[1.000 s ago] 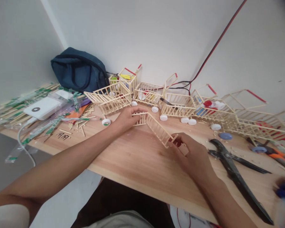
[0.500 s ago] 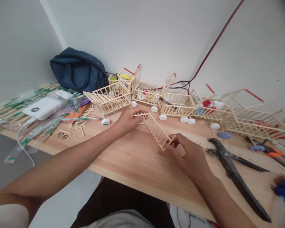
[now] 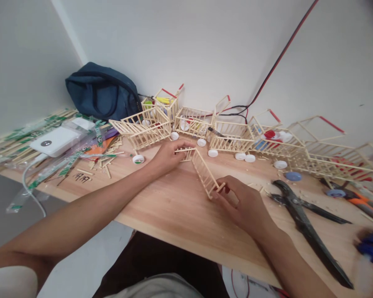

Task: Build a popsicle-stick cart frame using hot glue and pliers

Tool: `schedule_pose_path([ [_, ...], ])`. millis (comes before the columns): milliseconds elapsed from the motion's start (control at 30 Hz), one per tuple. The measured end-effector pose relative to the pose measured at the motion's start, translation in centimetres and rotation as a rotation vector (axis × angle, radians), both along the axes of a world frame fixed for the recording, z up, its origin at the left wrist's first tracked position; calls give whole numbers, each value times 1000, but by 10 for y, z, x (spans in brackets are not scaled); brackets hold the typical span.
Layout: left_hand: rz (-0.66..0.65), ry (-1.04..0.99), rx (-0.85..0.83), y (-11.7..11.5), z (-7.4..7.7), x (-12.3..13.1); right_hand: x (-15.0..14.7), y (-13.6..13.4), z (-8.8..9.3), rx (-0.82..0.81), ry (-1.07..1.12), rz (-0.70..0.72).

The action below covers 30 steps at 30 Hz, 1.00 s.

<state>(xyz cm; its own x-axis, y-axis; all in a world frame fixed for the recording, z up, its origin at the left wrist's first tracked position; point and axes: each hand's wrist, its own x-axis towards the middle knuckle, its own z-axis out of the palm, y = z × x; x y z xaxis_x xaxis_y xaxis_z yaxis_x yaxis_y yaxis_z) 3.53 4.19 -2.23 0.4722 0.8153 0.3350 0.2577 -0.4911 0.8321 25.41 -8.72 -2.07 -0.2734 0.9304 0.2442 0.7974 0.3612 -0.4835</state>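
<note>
A small frame of thin wooden sticks (image 3: 204, 169), barred like a little ladder, stands on the wooden table between my hands. Its far end joins a shorter barred panel at an angle. My left hand (image 3: 173, 154) is closed on that far panel, fingers bent over its top stick. My right hand (image 3: 236, 198) pinches the near end, where a short stick (image 3: 220, 187) juts out crosswise. Behind my left hand rests a slatted wooden basket (image 3: 146, 128), with a white bottle cap (image 3: 138, 159) in front of it.
Several miniature stick carts (image 3: 233, 136) with red handles and white cap wheels line the wall. Large black pliers (image 3: 311, 231) lie on the right. A blue bag (image 3: 102, 91), a white device (image 3: 54, 140) with a cable and packaged sticks (image 3: 15, 145) occupy the left.
My right hand has shifted slightly left and toward me, and the near end of the stick frame has swung with it. My left hand stays in place.
</note>
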Motion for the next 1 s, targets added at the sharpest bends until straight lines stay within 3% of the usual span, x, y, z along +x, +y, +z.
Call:
schedule_pose_path([
  [433, -52, -7, -1, 2, -1, 0, 1, 0, 4, 12, 55, 20],
  [667, -54, -10, 4, 3, -1, 1, 5, 2, -1, 11, 321, -63],
  [800, -55, 9, 16, 3, -2, 0, 4, 15, 5, -53, 463, -142],
  [1000, -63, -1, 49, 3, 0, 0, -2, 50, 16, -118, 345, -169],
])
